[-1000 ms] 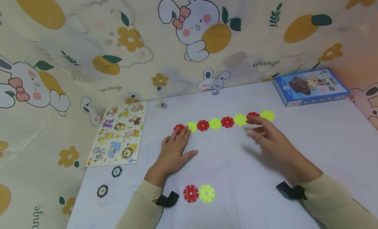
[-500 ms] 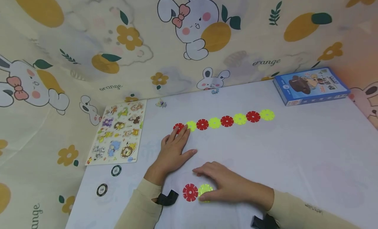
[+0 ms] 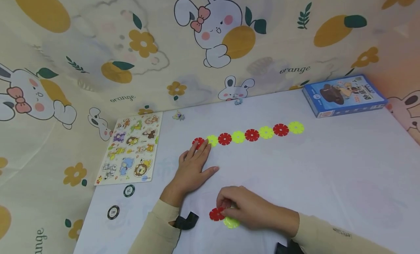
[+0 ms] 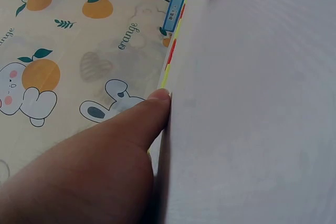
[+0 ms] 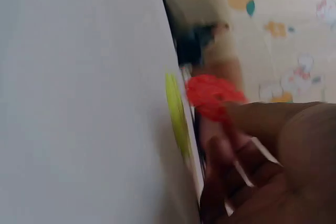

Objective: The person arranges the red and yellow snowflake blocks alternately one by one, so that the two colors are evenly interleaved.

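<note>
My left hand (image 3: 194, 169) lies flat near the left end of a row of alternating red and yellow-green notched plastic discs. Its fingertips touch the red end disc (image 3: 198, 142) and reach the yellow-green one (image 3: 212, 140) beside it. Closer to me, my right hand (image 3: 251, 208) pinches a red notched disc (image 5: 210, 94) between thumb and fingers, tilted up off the table. Just under that hand, a yellow-green disc (image 3: 231, 222) lies on the white tabletop, partly covered. In the left wrist view, the left thumb (image 4: 152, 106) shows and the row appears edge-on.
An animal picture board (image 3: 129, 152) lies at the left. Two round chips (image 3: 113, 212) sit in front of it. A blue box (image 3: 344, 95) stands at the back right. Small trinkets (image 3: 178, 116) lie by the cloth-covered back wall.
My right hand has left the right end of the row, come toward me and picked up the red disc. The left hand has stayed in place.
</note>
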{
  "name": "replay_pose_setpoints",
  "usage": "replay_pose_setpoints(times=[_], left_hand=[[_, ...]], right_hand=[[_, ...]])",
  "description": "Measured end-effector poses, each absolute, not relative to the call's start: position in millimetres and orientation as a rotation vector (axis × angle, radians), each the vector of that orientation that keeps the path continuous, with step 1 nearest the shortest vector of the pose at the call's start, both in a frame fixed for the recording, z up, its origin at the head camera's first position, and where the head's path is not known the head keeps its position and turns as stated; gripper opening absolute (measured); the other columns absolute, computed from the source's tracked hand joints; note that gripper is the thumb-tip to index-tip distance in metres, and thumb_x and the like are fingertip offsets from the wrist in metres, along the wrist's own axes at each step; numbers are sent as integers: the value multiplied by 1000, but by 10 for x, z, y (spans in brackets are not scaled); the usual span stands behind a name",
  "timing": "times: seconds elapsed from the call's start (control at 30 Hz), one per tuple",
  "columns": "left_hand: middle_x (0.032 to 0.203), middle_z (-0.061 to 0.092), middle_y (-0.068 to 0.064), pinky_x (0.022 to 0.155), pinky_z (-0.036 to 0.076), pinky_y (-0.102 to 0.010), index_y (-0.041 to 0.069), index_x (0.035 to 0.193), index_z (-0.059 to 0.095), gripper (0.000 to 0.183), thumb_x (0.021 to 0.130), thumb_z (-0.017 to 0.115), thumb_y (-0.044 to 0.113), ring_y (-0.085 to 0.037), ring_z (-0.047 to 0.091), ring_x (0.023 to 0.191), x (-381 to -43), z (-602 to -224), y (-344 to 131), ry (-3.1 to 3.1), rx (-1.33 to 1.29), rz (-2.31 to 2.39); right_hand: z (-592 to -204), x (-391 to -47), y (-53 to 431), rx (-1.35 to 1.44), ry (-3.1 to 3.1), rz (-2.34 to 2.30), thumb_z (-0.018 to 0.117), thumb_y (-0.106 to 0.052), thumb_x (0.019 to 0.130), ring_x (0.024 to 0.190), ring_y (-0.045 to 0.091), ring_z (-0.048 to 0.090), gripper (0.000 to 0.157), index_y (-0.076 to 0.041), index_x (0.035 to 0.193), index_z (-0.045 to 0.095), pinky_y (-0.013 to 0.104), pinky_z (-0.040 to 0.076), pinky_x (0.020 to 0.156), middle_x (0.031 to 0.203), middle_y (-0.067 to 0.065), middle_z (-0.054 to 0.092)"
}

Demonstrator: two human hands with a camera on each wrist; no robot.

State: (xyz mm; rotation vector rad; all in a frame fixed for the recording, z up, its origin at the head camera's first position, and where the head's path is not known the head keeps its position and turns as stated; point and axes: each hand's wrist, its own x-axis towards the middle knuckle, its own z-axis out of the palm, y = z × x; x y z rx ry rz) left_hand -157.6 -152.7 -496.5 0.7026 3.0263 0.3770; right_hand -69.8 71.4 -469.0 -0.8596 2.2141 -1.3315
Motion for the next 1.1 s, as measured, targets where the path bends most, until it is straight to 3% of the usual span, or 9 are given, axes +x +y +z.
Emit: replay_pose_setpoints(times=[0.1,0.4,0.53,0.77,1.0,1.1], left_hand=[[158,13,7,106,12,-54,23,153,24,84,86,41,72,-24,3,144,-1577,-4965,-1523,3027,699,373],[159,12,7,106,11,-53,23,153,23,84,87,41,71,-23,1,144,-1586,-4977,-1509,3038,698,358],[159,12,7,106,11,-54,24,153,23,84,87,39,72,-23,1,144,-1588,-4983,-1502,3033,699,363],[159,12,7,105,12,-53,23,153,22,84,87,39,72,-24,2,144,-1582,-4997,-1508,3033,696,356],[159,13,6,105,12,-54,23,153,23,84,87,41,70,-24,2,144,-1579,-5000,-1519,3034,697,372],[159,12,6,105,12,-54,23,153,22,84,87,40,71,-24,1,144,-1581,-5000,-1515,3031,700,371]], right_hand=[[-4672,-786,884,-769,2187,-1508,70,-23,89,80,12,59,17,-26,103,61,28,51,72,90,-10,62],[-4718,-1194,1820,-168,2470,-1664,65,-28,93,80,23,63,24,-23,115,58,30,54,69,101,3,58],[-4751,-1351,2328,81,2592,-1631,59,-38,95,87,25,62,34,-20,123,54,25,53,70,108,6,54],[-4816,-1540,2952,464,2649,-1619,50,-42,97,92,26,59,50,-14,138,44,21,52,68,117,9,48],[-4802,-1629,3024,482,2779,-1488,52,-37,98,99,28,58,56,-17,148,37,19,51,68,129,15,44],[-4743,-1575,3004,315,2920,-1255,54,-37,97,116,40,46,58,-10,146,39,38,53,78,137,21,39]])
